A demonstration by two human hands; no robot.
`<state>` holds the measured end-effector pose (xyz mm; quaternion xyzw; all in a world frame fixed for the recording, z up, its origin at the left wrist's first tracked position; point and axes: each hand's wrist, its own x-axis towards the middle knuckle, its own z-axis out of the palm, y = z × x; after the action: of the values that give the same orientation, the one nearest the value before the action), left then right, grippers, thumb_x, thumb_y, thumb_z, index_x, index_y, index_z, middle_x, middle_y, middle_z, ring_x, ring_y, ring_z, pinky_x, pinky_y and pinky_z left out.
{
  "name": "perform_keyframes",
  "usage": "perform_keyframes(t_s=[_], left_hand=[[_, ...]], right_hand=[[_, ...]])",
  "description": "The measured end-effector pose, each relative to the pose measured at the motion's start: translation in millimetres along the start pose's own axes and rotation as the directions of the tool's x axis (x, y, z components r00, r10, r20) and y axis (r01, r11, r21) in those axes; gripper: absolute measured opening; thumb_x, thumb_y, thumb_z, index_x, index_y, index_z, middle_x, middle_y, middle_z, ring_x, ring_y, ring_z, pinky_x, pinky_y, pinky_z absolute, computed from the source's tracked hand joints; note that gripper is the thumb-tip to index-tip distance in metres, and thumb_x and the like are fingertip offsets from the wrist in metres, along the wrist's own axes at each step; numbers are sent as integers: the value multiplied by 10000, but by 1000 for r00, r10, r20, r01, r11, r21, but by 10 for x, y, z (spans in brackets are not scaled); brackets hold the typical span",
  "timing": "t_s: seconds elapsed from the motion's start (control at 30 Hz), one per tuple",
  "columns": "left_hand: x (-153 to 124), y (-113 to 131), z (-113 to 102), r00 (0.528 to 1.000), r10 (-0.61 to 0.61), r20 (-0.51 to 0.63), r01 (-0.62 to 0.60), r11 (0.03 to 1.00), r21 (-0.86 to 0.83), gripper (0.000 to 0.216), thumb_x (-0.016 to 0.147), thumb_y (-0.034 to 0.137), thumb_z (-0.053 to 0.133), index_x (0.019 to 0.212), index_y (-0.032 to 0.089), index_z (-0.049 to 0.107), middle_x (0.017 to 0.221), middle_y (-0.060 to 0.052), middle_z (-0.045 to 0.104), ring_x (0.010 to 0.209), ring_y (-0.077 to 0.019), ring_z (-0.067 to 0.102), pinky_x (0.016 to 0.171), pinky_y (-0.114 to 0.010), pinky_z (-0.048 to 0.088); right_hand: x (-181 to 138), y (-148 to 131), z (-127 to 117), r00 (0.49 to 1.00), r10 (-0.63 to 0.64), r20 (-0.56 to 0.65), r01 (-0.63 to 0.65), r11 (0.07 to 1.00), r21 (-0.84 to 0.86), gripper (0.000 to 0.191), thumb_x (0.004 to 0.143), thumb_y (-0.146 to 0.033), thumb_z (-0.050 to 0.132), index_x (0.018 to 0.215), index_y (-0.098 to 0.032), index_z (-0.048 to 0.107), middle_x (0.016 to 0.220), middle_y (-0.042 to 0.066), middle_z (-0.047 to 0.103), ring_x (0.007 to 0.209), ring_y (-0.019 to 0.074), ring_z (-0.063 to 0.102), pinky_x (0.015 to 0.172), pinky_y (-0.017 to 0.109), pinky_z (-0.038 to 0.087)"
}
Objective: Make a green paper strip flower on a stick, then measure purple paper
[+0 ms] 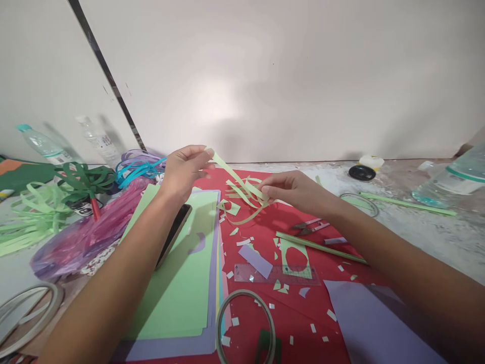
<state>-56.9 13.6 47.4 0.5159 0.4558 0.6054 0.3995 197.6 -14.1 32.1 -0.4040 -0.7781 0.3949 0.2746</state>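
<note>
Pale green paper strip (232,173), held slantwise between left hand (185,169) and right hand (282,188), above the red sheet (303,326) on the table (397,237). Left hand: thumb and forefinger pinched on the upper end, other fingers loosely apart. Right hand: thumb and forefinger closed on the lower end, right by the curled strips (240,194); cannot tell whether also gripping any of those.

Done, judging by layout: narrow strips cut, several bent into curves. Left of the left hand, seemingly finished pieces: light green fringed bunch (41,217), dark green looped bunch (85,177), blue looped bunch (140,172).

Left over, probably: the strips between the hands, loose-looking and not gathered as neatly as the looped bunches. Any joining too tangled to make out. Looks mid-assembly.

Below the right hand: scissors (317,222), set down; green paper stick (322,247), lying apart from the strips; ruler (242,275) among paper scraps (230,275). Below the left hand: green sheets (174,303), stacked, mostly whole. Nearer the body, between the forearms: tape roll (220,326), out of both hands.
</note>
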Motion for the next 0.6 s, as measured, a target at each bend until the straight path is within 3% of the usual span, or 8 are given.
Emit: perform_keyframes(t_s=[0.13,0.2,0.23,0.3,0.33,0.4,0.5,0.6], left_hand=[[-40,-76,86,997,-47,55,45,998,31,233,645,300,787,753,141,654,715,-7,633,608,-114,650,516,-195,535],[-52,-115,113,996,-61,64,58,997,41,243,661,316,775,752,138,638,717,-3,624,603,-119,656,538,-211,551],[-56,-132,123,996,-66,66,63,997,46,248,669,324,770,755,139,629,713,-1,619,600,-121,658,544,-215,554],[-64,-159,139,995,-74,70,70,996,57,256,679,336,763,762,144,615,708,1,614,601,-124,663,543,-211,550],[-67,-169,145,994,-76,72,72,995,65,258,683,341,760,763,147,611,707,1,613,603,-124,664,536,-204,544],[-71,-187,154,994,-81,78,74,993,87,260,692,353,752,762,149,608,703,-1,614,606,-122,664,526,-191,533],[-69,-210,158,993,-89,83,81,991,104,258,700,360,743,766,150,607,701,-2,613,607,-122,661,533,-196,537],[-59,-237,154,991,-107,80,100,991,89,255,693,347,745,773,151,603,706,0,610,599,-126,657,543,-221,549]], right_hand=[[43,108,9,977,-10,-213,9,1000,-7,210,854,-364,577,947,-204,676,916,42,668,816,166,599,729,310,458],[24,99,63,917,-128,-377,80,987,-140,208,837,-322,593,988,-198,662,951,52,666,800,161,594,714,303,457],[5,77,112,892,-214,-399,120,961,-248,195,833,-305,595,982,-198,661,916,47,662,763,154,583,687,295,448],[-40,26,245,903,-345,-256,193,859,-474,163,840,-290,585,955,-210,668,829,30,640,698,145,555,621,281,407],[-58,8,321,931,-345,-114,228,798,-558,163,846,-290,579,961,-222,673,840,30,639,697,148,553,597,276,381],[-71,15,455,970,-227,85,222,691,-688,148,852,-295,573,908,-220,688,958,59,637,707,162,556,545,274,314],[-37,121,530,988,-43,145,137,663,-736,233,878,-249,519,705,-185,663,917,71,635,648,149,534,524,274,266],[11,233,443,994,-10,108,83,705,-704,263,899,-235,460,721,-196,651,755,44,632,625,149,523,534,270,283]])
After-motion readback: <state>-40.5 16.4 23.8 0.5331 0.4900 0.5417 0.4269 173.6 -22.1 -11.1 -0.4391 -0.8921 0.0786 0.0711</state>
